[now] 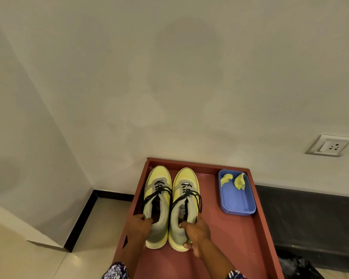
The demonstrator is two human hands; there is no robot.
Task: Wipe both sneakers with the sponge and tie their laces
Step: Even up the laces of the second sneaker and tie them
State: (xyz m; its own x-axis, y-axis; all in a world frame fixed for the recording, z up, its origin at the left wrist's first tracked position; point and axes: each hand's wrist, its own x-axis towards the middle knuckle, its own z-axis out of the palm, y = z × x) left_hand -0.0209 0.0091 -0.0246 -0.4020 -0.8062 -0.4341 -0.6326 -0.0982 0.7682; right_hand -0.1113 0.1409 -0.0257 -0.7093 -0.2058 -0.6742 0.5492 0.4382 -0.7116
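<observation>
Left hand (138,224) gripped left sneaker (157,204) at its heel collar; right hand (195,230) gripped right sneaker (184,208) likewise. Both stood side by side near the red tray's (240,248) far-left corner, toes away, laces loose. Sponge pieces (233,181) lay in blue dish (237,206) at far-right corner, nearer right hand.

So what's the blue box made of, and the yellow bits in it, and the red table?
The blue box looks like plastic: smooth, evenly coloured, with rounded moulded corners. The yellow bits look like soft sponge, torn and crumpled, though they are too small to be sure. The red table seems to be painted wood or board: flat, matt, with a raised rim.
</observation>
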